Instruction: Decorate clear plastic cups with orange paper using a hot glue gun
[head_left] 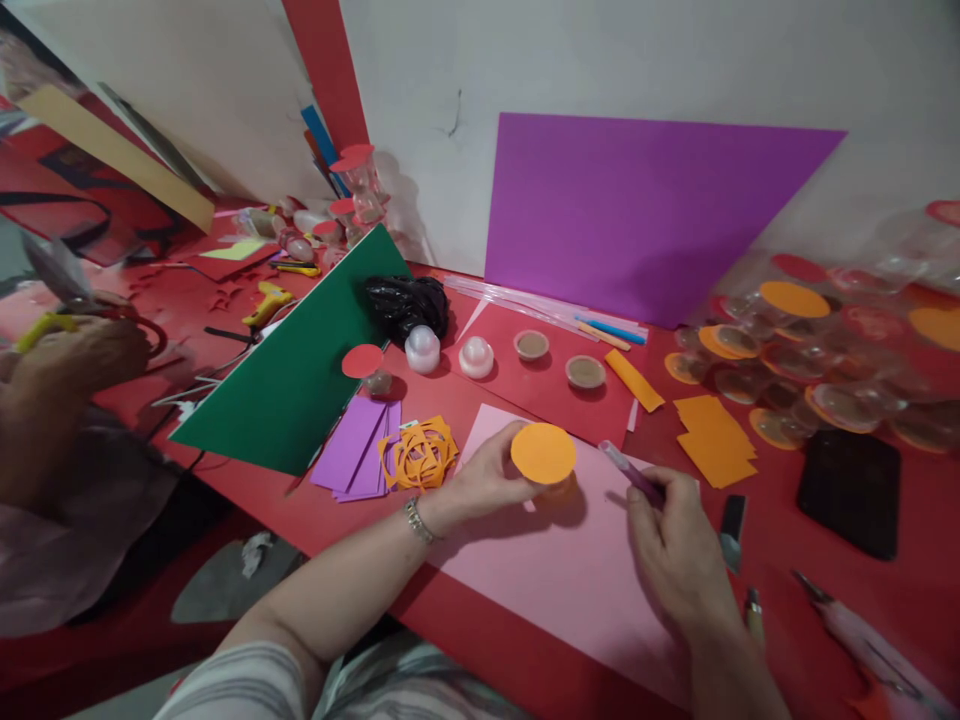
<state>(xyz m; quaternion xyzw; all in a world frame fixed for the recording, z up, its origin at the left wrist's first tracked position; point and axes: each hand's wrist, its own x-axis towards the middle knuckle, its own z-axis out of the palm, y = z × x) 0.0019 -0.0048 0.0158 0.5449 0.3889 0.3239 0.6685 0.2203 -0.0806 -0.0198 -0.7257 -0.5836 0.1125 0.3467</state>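
Nearest the camera, a striped sleeve (225, 690) covered the person's left upper arm, and both bare forearms reached forward over a red table (765, 560). The left hand (484, 480), a bracelet (416, 520) at its wrist, was closed around a small cup topped by an orange paper circle (544, 452), fingers gripping the side and holding it upright on a pink sheet (570, 570). The right hand (675, 545) was curled around a purple pen (630, 472), its tip pointing toward the cup and resting just beside it on the same pink sheet.

Just left of the cup lay an orange paper cutout (418, 455) with looping holes, touching a stack of purple paper strips (356, 448). Beyond the pink sheet, a red sheet (547, 385) carried two small brown-filled cups (559, 360) and two white domed lids (448, 352). A green card (300, 370) lay tilted to the left, with a black plastic bag (406, 305) behind it. To the right sat orange paper pieces (712, 435), a black phone (849, 490), and a cluster of clear plastic cups (825, 350) capped with orange and red circles. A large purple sheet (637, 215) leaned against the white wall. At far left, another person's hand (67, 360) held yellow-handled scissors (45, 325).
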